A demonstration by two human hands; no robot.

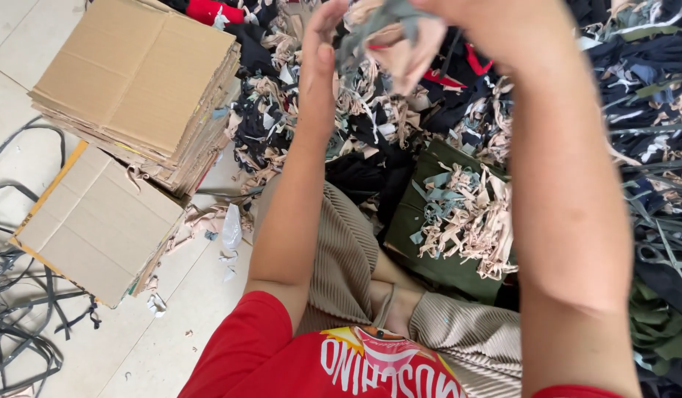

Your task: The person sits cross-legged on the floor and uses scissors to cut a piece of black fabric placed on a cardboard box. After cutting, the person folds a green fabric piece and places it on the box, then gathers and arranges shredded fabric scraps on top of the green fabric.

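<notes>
Both my arms are raised near the top of the head view. My left hand [322,44] and my right hand [496,18] pinch a bunch of grey and beige fabric strips [389,33] between them, held up above a big heap of dark, beige and grey fabric scraps [400,125]. Part of my right hand is cut off by the frame's top edge. Below the arms, a dark green cloth [422,258] lies on my lap with a pile of beige and grey strips [466,217] on it.
Two stacks of flattened cardboard [142,81] lie on the tiled floor at the left, the lower one [98,225] nearer me. Grey straps [17,324] curl on the floor at far left. More dark scraps [650,147] fill the right side.
</notes>
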